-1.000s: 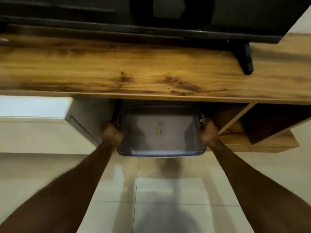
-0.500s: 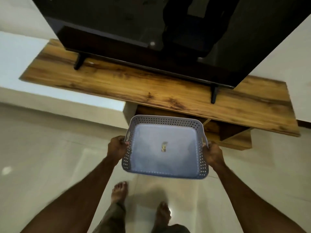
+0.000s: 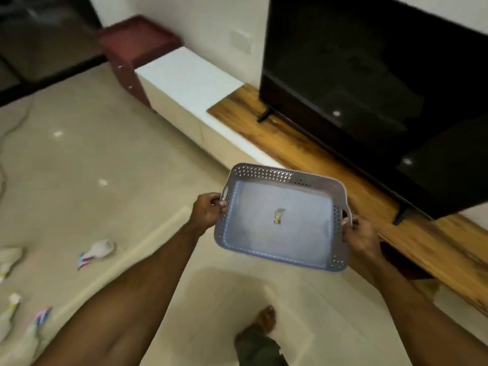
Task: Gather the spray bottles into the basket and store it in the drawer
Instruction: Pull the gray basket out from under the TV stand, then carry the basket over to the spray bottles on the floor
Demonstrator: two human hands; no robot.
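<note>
A grey perforated plastic basket (image 3: 264,172) is held in the air above the tiled floor, with only a small sticker on its bottom. My left hand (image 3: 207,212) grips its left handle and my right hand (image 3: 360,235) grips its right handle. Several white spray bottles lie on the floor at the far left: one (image 3: 97,250) on its side with a coloured trigger, others (image 3: 10,257) (image 3: 34,326) near the frame's edge, blurred. The drawer is not visible from here.
A wooden TV bench (image 3: 303,151) runs along the right with a big black television (image 3: 383,83) on it. A white low cabinet (image 3: 190,83) and a dark red unit (image 3: 132,43) stand beyond. A cable (image 3: 13,125) lies at the far left. My foot (image 3: 265,319) is below.
The basket has been pulled out from under the wooden bench and lifted clear. My view has swung left, which brings the spray bottles on the floor into sight.
</note>
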